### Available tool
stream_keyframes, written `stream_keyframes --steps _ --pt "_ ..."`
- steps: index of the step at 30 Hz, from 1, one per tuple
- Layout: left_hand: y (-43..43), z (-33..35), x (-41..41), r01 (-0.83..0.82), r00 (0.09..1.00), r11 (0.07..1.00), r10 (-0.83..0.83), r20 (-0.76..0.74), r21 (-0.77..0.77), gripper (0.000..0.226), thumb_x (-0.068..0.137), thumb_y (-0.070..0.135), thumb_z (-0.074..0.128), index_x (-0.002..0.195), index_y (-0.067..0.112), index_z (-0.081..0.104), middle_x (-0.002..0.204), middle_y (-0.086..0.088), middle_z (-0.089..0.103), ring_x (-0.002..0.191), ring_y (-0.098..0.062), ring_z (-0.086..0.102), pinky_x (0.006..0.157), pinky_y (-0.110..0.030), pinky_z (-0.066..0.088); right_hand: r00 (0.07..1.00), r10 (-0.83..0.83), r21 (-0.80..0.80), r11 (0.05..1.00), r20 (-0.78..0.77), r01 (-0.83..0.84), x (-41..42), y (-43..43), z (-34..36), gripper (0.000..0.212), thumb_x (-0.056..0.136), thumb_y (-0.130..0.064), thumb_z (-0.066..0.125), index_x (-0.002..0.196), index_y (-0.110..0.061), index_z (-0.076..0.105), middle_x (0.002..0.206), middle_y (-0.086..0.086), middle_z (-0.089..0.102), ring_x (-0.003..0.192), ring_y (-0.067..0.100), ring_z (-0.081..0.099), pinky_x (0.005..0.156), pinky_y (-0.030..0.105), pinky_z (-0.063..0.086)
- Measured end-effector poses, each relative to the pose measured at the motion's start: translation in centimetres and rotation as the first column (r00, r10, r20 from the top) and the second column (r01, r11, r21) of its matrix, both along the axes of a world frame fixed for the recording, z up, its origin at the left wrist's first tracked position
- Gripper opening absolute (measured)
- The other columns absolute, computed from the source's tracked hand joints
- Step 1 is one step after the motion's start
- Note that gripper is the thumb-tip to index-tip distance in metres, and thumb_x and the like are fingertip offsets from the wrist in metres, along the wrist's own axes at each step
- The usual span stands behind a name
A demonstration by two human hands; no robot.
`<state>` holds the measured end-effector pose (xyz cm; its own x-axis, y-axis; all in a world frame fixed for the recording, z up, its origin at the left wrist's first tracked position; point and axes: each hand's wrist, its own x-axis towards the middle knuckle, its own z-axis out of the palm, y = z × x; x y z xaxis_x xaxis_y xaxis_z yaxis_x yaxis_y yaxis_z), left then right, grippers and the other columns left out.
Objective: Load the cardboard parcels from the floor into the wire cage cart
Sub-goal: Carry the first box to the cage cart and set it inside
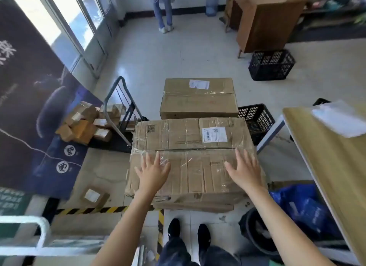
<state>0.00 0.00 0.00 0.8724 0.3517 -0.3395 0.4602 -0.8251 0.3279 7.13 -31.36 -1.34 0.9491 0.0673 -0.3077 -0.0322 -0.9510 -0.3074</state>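
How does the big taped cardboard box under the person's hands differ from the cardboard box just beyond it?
The near taped cardboard box is crinkled, wrapped in much clear tape, with both hands, left and right, spread flat on it; the far cardboard box looks smoother, lightly taped, untouched. The near label sits right of centre; the far one near its back edge. Both are brown.

Bright daylight floods in from the windows [59, 24] at upper left, glaring on the floor [150, 67]; wide-angle edges bend and blur.
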Motion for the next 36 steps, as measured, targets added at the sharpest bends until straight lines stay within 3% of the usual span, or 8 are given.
stream_keyframes --steps 6,9,11,13,22,29,33,36 --pt "6.0 -2.7 -2.2 -0.058 0.998 0.998 0.058 0.011 0.027 0.076 0.090 0.076 0.033 0.156 0.042 0.016 0.167 -0.003 -0.002 0.153 -0.023 -0.009 0.115 -0.067 0.006 0.983 -0.159 -0.053 0.987 -0.089 0.155 -1.4 -2.9 -1.8 0.085 0.090 -0.076 0.032 0.160 -0.036 0.006 0.168 0.000 -0.014 0.152 0.039 0.005 0.116 0.057 0.027" --pt "7.0 -3.1 -3.4 -0.222 0.974 0.969 0.226 0.026 -0.107 0.106 0.070 0.092 0.043 0.156 0.041 0.006 0.166 -0.008 0.001 0.151 -0.034 0.010 0.110 -0.063 0.030 0.960 -0.262 0.090 0.958 -0.098 0.271 -1.4 -2.3 -1.8 0.089 0.085 -0.074 0.051 0.159 -0.038 0.016 0.167 0.004 -0.015 0.151 0.040 0.011 0.111 0.054 0.032" --pt "7.2 -3.1 -3.5 -0.323 0.945 0.934 0.328 0.012 -0.152 0.123 0.062 0.095 0.049 0.156 0.036 -0.003 0.164 -0.010 0.014 0.137 -0.038 0.040 0.095 -0.055 0.048 0.955 -0.260 0.048 0.962 -0.141 0.269 -1.1 -2.7 -1.7 0.093 0.082 -0.079 0.048 0.159 -0.041 0.011 0.167 0.008 -0.004 0.148 0.041 0.020 0.108 0.053 0.035" --pt "7.3 -3.1 -3.3 -0.306 0.951 0.941 0.310 0.010 -0.142 0.126 0.057 0.098 0.046 0.155 0.037 -0.004 0.156 -0.008 0.033 0.119 -0.035 0.058 0.082 -0.046 0.053 0.955 -0.250 -0.008 0.968 -0.158 0.252 -0.7 -3.3 -1.7 0.096 0.079 -0.086 0.041 0.158 -0.043 0.007 0.164 0.011 0.010 0.143 0.041 0.031 0.104 0.051 0.039" --pt "6.5 -0.3 -3.1 -0.409 0.905 0.905 0.418 0.075 -0.115 0.126 0.055 0.097 0.050 0.156 0.034 0.010 0.143 -0.006 0.052 0.113 -0.032 0.063 0.080 -0.045 0.055 0.963 -0.269 0.102 0.957 -0.025 0.270 1.2 -2.7 -1.5 0.102 0.079 -0.078 0.053 0.159 -0.029 0.013 0.155 0.015 0.035 0.136 0.038 0.041 0.098 0.052 0.046" --pt "7.7 3.2 -8.9 -0.650 0.728 0.755 0.651 0.215 -0.082 0.129 0.049 0.099 0.055 0.152 0.029 0.024 0.145 -0.002 0.053 0.121 -0.033 0.059 0.093 -0.049 0.049 0.948 -0.318 0.295 0.907 0.014 0.300 3.2 2.4 1.4 0.106 0.078 -0.071 0.061 0.158 -0.020 0.016 0.160 0.009 0.034 0.142 0.036 0.039 0.104 0.060 0.038" --pt "10.0 6.3 -14.2 -0.763 0.588 0.638 0.753 0.296 -0.106 0.117 0.049 0.097 0.057 0.143 0.032 0.034 0.134 -0.002 0.061 0.113 -0.033 0.062 0.086 -0.047 0.051 0.982 -0.181 0.403 0.904 0.061 0.141 3.6 7.7 4.3 0.090 0.075 -0.067 0.066 0.146 -0.019 0.040 0.144 0.006 0.051 0.126 0.033 0.053 0.094 0.053 0.048" --pt "11.5 8.5 -19.6 -0.848 0.471 0.523 0.820 0.326 -0.090 0.118 0.049 0.098 0.056 0.144 0.032 0.034 0.133 -0.003 0.062 0.111 -0.034 0.063 0.085 -0.047 0.051 0.995 -0.060 0.454 0.891 0.074 0.020 2.2 12.4 6.1 0.082 0.075 -0.061 0.070 0.141 -0.018 0.045 0.139 0.006 0.055 0.124 0.031 0.055 0.094 0.050 0.049"
